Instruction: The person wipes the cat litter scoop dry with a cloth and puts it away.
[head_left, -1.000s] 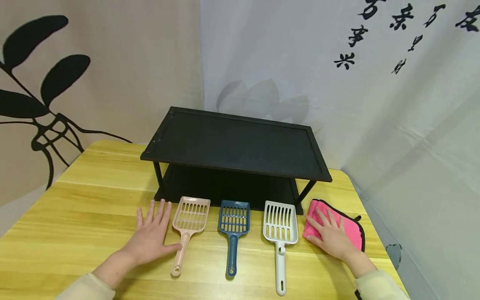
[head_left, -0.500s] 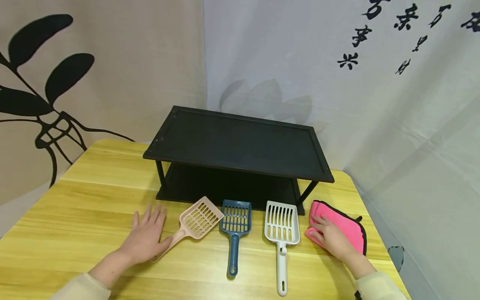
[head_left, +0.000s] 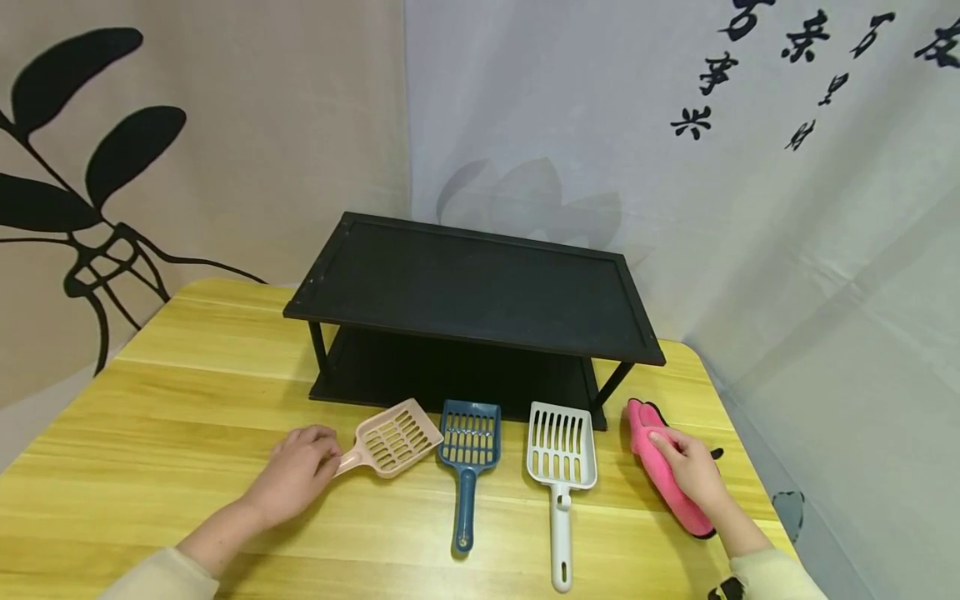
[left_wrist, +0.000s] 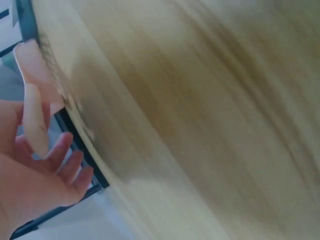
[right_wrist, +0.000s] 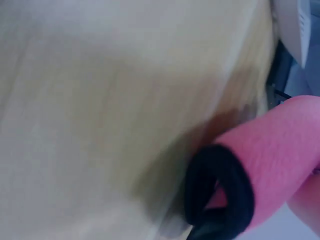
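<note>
In the head view my left hand grips a pale pink litter scoop by its handle. The scoop's slotted head points toward the black rack, beside a blue litter scoop. The left wrist view shows the pink handle between thumb and fingers, with the other fingers loosely curled. At the right, my right hand pinches a pink cloth with black edging, bunched and folded over. Up close in the right wrist view, the folded cloth shows its rounded black edge; the hand is mostly out of frame there.
A black two-tier rack stands behind the scoops on the wooden table. Between the blue scoop and the cloth lies a white litter scoop. Printed curtains hang behind the table.
My left hand has curled around the pink scoop's handle, and the scoop has turned so its head leans right. My right hand, flat on the cloth before, now pinches it and has bunched it up.
</note>
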